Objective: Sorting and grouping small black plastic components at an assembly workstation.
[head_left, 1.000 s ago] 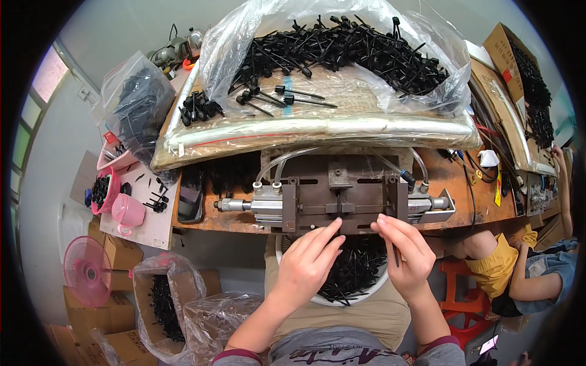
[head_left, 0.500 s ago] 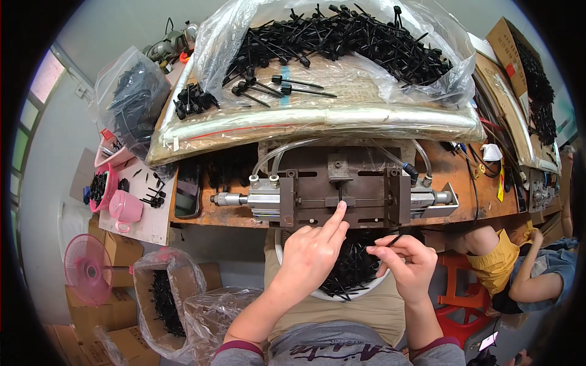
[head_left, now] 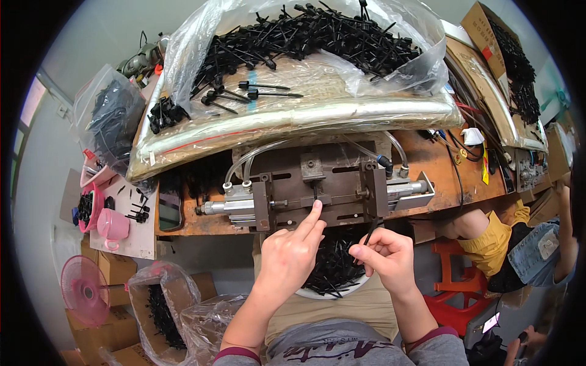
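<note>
My left hand [head_left: 287, 259] stretches its index finger to a small block [head_left: 317, 200] at the middle of a brown metal fixture [head_left: 274, 163]. The fingertip rests on or just by a thin black piece [head_left: 316, 191] there; its other fingers curl loosely and hold nothing I can see. My right hand [head_left: 387, 253] pinches a thin black plastic rod [head_left: 371, 230], tilted up toward the fixture's front right edge. Below the hands, a white bowl [head_left: 343, 294] of similar black parts [head_left: 329, 262] sits on my lap, partly hidden by the left hand.
Pneumatic cylinders [head_left: 240, 210] flank the fixture, with clear hoses behind. Beyond, a plastic-wrapped board [head_left: 293, 119] bears a heap of black stemmed parts [head_left: 305, 43]. Pink cups [head_left: 113, 224] and a pink fan [head_left: 85, 290] are at left. Another person [head_left: 482, 241] sits near a red stool [head_left: 448, 305].
The view has shifted, so the bench appears farther left. My right hand has turned the black rod more upright, beside the fixture's front edge. The left index finger stays at the block.
</note>
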A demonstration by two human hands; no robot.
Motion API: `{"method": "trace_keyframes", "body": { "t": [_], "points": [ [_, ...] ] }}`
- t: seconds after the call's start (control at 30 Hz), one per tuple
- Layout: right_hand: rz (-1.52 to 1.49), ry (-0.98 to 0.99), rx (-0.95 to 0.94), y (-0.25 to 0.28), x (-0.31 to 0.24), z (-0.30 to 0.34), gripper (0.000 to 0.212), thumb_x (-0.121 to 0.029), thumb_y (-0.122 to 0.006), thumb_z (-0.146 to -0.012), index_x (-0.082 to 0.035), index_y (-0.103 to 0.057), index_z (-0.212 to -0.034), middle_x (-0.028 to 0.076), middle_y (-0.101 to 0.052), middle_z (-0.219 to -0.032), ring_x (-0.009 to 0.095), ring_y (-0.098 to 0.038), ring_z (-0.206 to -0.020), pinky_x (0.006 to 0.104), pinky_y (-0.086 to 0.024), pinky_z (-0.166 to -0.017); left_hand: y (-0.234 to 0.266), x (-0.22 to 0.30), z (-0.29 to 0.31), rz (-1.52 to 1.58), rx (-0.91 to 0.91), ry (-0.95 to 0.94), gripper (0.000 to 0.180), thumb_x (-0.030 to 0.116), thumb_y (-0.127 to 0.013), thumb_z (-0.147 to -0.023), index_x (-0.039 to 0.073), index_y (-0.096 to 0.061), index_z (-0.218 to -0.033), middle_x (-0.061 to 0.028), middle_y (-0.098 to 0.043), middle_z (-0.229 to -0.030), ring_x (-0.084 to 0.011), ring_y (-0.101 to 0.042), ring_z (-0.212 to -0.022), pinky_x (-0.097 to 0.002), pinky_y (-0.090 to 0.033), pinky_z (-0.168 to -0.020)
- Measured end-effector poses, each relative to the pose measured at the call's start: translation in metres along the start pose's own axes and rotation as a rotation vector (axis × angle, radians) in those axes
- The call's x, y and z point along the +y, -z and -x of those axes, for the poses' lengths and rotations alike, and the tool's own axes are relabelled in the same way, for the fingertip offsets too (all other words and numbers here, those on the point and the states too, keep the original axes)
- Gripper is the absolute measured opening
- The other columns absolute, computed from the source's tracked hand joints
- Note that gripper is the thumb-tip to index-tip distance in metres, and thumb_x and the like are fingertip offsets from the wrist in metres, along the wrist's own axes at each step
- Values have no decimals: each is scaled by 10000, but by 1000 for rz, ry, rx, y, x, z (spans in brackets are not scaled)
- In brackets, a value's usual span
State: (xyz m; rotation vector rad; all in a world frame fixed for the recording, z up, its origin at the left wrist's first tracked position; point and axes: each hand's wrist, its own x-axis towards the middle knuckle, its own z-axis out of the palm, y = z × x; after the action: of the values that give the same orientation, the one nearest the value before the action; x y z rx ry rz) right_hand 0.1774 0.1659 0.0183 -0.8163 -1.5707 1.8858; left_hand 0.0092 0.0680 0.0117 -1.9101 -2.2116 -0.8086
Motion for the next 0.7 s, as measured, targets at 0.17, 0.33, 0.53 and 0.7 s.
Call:
{"method": "trace_keyframes", "body": {
  "t": [0.17, 0.33, 0.53, 0.7],
  "points": [
    [-46, -37, 28, 2, 3, 1, 221, -99, -739, -850, -26, -583, -710, 21, -610, -621, 10, -491, -465, 163, -343, -392, 9, 7, 6, 337, 61, 9, 301, 119, -804, -697, 29, -698, -964, -97, -692, -1088, -181, -651, -591, -264, -521, -573],
    [-188, -92, -46, -9, 4, 1, 203, -84, -714, -869, -28, -581, -726, 22, -608, -622, 9, -487, -459, 162, -338, -392, 18, 26, 18, 604, 69, -130, 357, 93, -827, -661, 43, -715, -997, -69, -695, -927, -191, -663, -742, -275, -530, -608],
    [-273, -35, -72, -10, 8, 0, 146, -117, -594, -952, 22, -616, -915, 73, -643, -717, 65, -555, -513, 184, -425, -455, 16, 21, 28, 670, 67, -105, 304, 56, -804, -656, 59, -744, -954, -67, -695, -930, -187, -664, -759, -271, -526, -610],
    [-406, -43, -114, -5, 5, -8, 289, -173, -470, -1012, 60, -614, -1105, 124, -658, -815, 123, -594, -565, 234, -484, -517, 13, 20, 33, 763, 96, -71, 295, 48, -793, -653, 48, -754, -945, -119, -697, -1032, -216, -679, -831, -281, -544, -668]
  ]
}}
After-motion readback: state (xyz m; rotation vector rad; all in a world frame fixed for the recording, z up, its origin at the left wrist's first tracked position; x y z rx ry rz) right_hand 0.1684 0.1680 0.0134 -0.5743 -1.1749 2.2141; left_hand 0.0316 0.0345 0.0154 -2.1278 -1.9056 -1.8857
